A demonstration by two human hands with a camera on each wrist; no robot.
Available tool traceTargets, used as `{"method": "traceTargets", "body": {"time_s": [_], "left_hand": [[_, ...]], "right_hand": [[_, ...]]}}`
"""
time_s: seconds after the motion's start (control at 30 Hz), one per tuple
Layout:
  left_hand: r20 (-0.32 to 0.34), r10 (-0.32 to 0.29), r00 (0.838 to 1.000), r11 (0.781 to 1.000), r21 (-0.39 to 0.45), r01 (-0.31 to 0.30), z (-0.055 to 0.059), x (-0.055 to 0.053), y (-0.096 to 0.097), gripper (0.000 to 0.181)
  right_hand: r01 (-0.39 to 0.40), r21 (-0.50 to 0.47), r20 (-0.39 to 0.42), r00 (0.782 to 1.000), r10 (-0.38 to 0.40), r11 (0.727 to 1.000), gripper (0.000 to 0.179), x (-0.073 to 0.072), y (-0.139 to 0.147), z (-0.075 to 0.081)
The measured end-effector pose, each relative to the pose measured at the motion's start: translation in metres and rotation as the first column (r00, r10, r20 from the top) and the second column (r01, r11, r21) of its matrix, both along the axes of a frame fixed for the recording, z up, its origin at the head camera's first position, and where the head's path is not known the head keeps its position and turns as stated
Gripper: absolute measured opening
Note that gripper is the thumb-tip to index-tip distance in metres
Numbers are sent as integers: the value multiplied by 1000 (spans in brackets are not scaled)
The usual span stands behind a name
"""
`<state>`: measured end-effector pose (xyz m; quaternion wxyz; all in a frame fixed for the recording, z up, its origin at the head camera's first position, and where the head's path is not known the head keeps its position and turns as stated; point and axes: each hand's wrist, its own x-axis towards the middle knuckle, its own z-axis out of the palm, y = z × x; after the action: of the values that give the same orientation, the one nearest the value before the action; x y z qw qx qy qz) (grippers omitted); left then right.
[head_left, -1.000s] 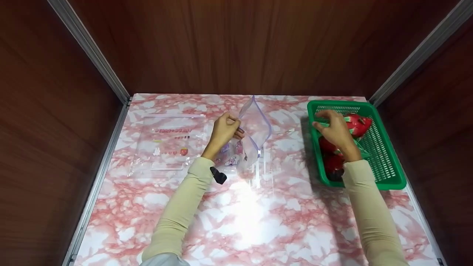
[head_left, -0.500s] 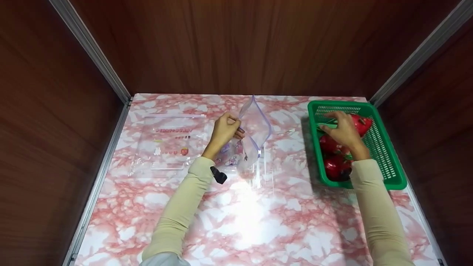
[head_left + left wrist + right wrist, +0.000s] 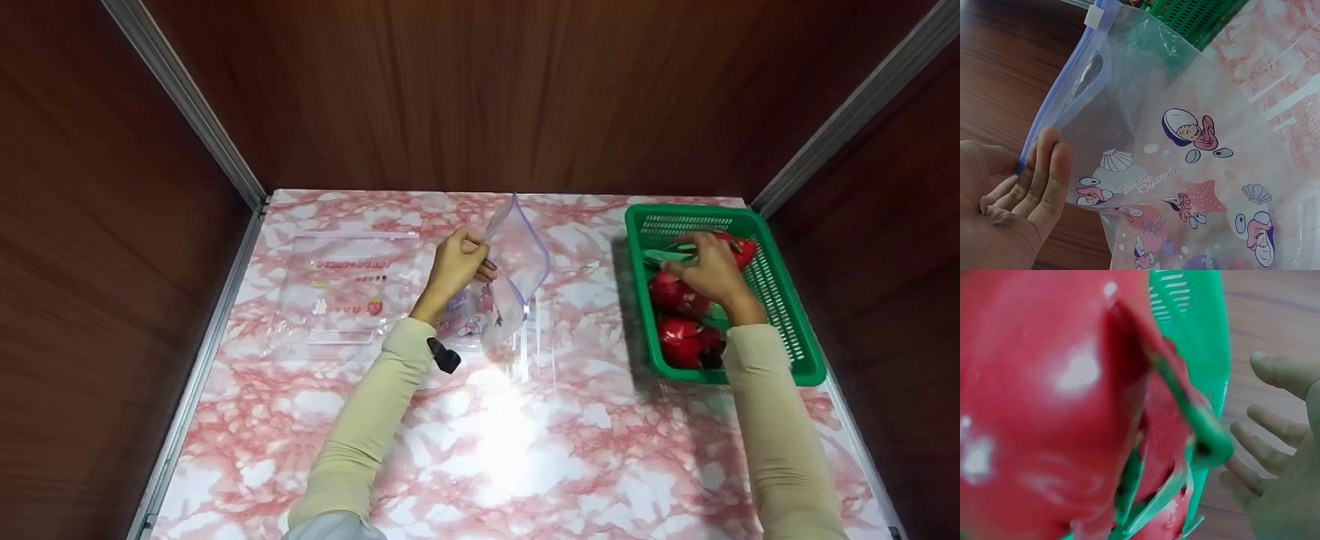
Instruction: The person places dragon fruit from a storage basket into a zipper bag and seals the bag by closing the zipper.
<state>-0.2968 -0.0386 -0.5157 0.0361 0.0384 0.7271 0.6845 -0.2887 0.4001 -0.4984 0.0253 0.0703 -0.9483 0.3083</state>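
Note:
My left hand (image 3: 459,259) pinches the purple zip edge of a clear slider bag (image 3: 529,247). The bag's mouth gapes to the right; in the left wrist view the bag (image 3: 1207,185) shows printed shells and cartoon oysters, and a white slider (image 3: 1094,17) sits on the zip. My right hand (image 3: 711,268) is over the green basket (image 3: 799,330), above red dragon fruits (image 3: 679,292) with green scales. In the right wrist view that hand (image 3: 1280,450) has its fingers spread and loosely bent, apart from the large dragon fruit (image 3: 1044,394) close to the camera.
A second clear bag (image 3: 345,292) with red lettering and a strawberry print lies flat at the left of the marbled table (image 3: 600,450). Brown wood-grain panels (image 3: 480,90) with metal edge strips stand at the back and both sides.
My right hand has shifted rightward over the basket, uncovering more of the nearer dragon fruits. My left hand and the bag it holds stay in place.

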Motion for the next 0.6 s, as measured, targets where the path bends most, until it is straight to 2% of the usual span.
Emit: {"method": "traceTargets", "body": {"time_s": [0.2,0.43,0.6], "left_hand": [[-16,2,1000,1000,6,-2,-1,0,0,5],[-14,3,1000,1000,20,-3,-1,1,1,6],[-12,9,1000,1000,18,-8,0,0,1,7]], "right_hand": [[-5,34,33,999,4,999,59,1,10,-4],[1,17,132,991,-3,1000,71,4,18,-5],[3,24,144,990,-6,1000,78,4,22,-5]]}}
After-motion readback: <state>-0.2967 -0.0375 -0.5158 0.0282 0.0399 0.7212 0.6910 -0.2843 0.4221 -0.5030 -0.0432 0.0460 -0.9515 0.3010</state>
